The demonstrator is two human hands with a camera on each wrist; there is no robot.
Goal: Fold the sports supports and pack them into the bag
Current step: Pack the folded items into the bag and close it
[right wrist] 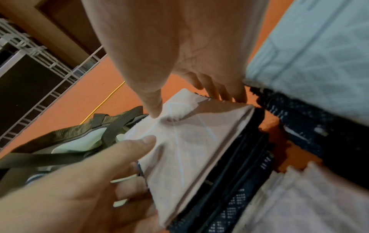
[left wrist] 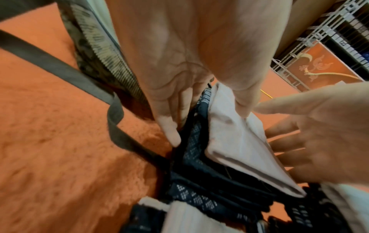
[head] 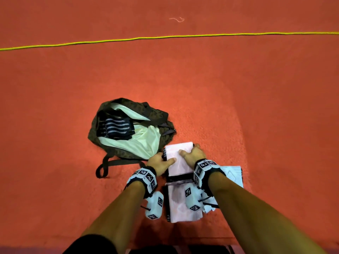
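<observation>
Orange carpet (head: 238, 88) underfoot. Left hand (head: 159, 161) and right hand (head: 193, 154) each grasp an edge of the folded pink support (head: 178, 159), just beside the open bag (head: 161, 116). Uneven lift could spring the fold apart.

Both hands (right wrist: 199, 47) on folded support (right wrist: 189, 149)

An orange-red carpet (head: 238, 99) covers the floor. A yellow-green cord (head: 165, 37) runs straight across it from side to side, and beyond it lies a small pale squiggle of thread (head: 177, 19). A white metal grille (right wrist: 40, 63) stands at the carpet's edge (seen from both wrists).
</observation>
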